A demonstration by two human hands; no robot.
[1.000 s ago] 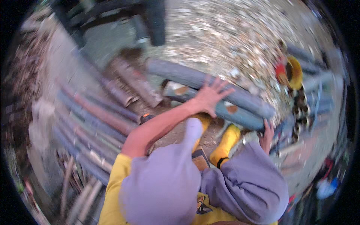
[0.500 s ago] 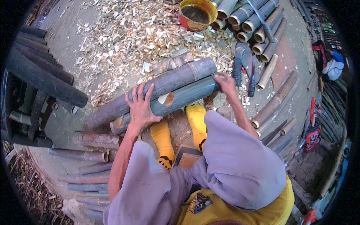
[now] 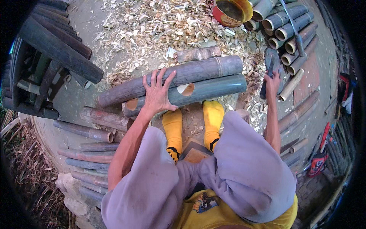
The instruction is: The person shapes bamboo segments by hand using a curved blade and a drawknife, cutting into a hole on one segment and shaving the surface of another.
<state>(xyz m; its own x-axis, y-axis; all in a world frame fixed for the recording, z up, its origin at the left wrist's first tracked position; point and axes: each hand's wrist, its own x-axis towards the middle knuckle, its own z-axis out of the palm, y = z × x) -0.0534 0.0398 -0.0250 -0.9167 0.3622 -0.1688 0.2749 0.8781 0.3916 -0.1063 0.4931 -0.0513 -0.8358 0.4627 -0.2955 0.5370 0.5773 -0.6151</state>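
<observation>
My left hand (image 3: 157, 95) lies with fingers spread over two dark bamboo poles that rest side by side in front of my feet. Its fingertips are on the far, greyish pole (image 3: 202, 71), and its thumb is by the near, greenish pole (image 3: 223, 87). Two pale cut openings show in the near pole, one by its left end and one near the middle. Off to the right, my right hand (image 3: 272, 81) is closed around part of a dark-handled tool (image 3: 263, 91) on the ground; its kind is not clear. Another dark tool (image 3: 271, 60) lies just beyond.
Wood chips (image 3: 152, 28) cover the ground beyond the poles. A short log (image 3: 198, 54) lies behind them. A yellow-and-red bucket (image 3: 231, 12) and stacked bamboo tubes (image 3: 284, 32) with a metal-framed saw (image 3: 295, 28) stand far right. More bamboo pieces (image 3: 82, 131) lie left.
My right hand has left the near pole's right end and moved right to the dark-handled tool. My left hand stays on the poles. The view has shifted slightly.
</observation>
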